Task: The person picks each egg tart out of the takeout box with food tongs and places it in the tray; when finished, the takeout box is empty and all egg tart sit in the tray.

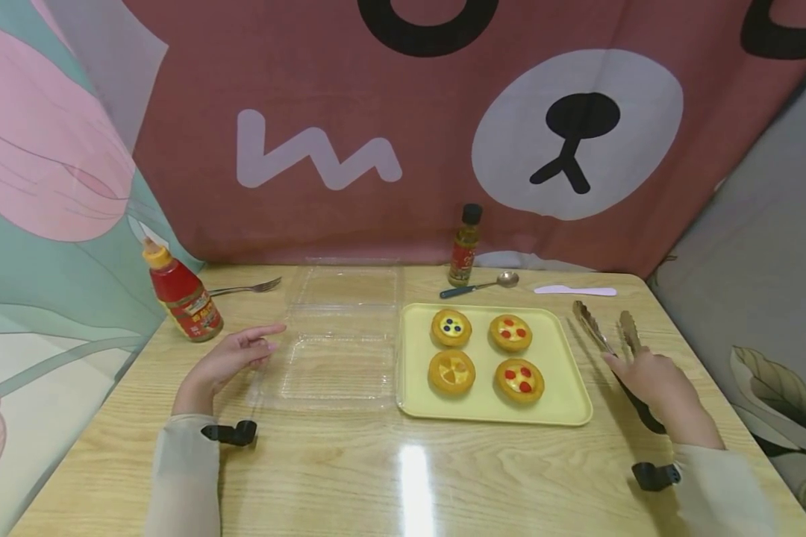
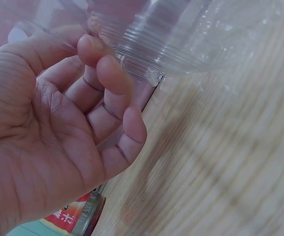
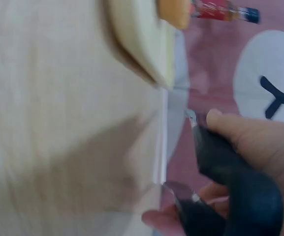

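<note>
My right hand (image 1: 658,380) grips the black handles of metal tongs (image 1: 594,328), whose scalloped tips stand apart, right of a pale yellow tray (image 1: 567,399). Dark handles fill the lower right wrist view. On that tray sit several tarts: one with blue dots (image 1: 451,328), one with orange wedges (image 1: 451,373), and two with red pieces (image 1: 510,333). My left hand (image 1: 231,362) is at the left side of an opened clear plastic clamshell box (image 1: 339,369). In the left wrist view its fingers (image 2: 114,81) bend loosely, fingertips right at the plastic edge.
A red squeeze bottle (image 1: 186,294) with a yellow cap stands at the left, beside a fork (image 1: 248,287). Behind the tray are a small sauce bottle (image 1: 466,246), a spoon (image 1: 480,285) and a pale plastic knife (image 1: 574,291). A printed cloth (image 1: 309,216) hangs behind the table.
</note>
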`<state>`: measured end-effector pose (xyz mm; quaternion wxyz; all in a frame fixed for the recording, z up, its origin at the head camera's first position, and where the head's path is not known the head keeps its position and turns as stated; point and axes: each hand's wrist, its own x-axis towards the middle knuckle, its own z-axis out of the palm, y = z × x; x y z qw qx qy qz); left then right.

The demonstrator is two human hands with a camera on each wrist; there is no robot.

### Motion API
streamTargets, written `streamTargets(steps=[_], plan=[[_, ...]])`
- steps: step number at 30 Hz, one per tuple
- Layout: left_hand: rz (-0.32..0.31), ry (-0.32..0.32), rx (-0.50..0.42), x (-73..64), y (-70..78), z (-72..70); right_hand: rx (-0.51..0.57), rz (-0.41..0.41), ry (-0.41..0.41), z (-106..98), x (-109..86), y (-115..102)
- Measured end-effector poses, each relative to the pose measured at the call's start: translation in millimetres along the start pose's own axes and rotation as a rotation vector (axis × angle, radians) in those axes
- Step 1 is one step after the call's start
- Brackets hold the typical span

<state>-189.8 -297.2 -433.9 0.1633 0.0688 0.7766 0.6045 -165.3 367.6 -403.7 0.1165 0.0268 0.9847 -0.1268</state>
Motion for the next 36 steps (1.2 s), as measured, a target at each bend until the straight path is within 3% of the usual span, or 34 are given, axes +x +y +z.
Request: streamTargets(steps=[7,11,18,23,26,29,32,36], plan=[[0.001,-0.002,0.002,-0.2,1.1,1.8,-0.009,0.099,0.056,20,8.5,-6],[-0.004,0.003,0.013,-1.8,2.2,3.8,-0.037,0.136,0.048,23,10.8,-6],[0.003,-0.015,0.017,-0.9,-1.6,0.7,-0.053,0.155,0.029,24,10.2,-5],[0.020,-0.037,0.013,-0.7,2.0,-2.2,0.017,0.177,-0.015,18,4.2,-4],[-0.010,-0.032,0.040,-6.0,6.9,-6.9,0.054,0.152,-0.039,7,-3.2,-5],[-0.033,-0.028,0.102,-15.4,14.9,-12.8,0.064,0.080,-0.008,-5,-14.0,-10],[-0.047,-0.009,0.220,-27.1,29.3,-15.2,0.054,-0.007,0.102,-17,-24.9,-16],[-0.007,0.103,0.569,-37.6,59.8,-4.5,0.073,-0.089,0.277,-34,-37.1,-31]])
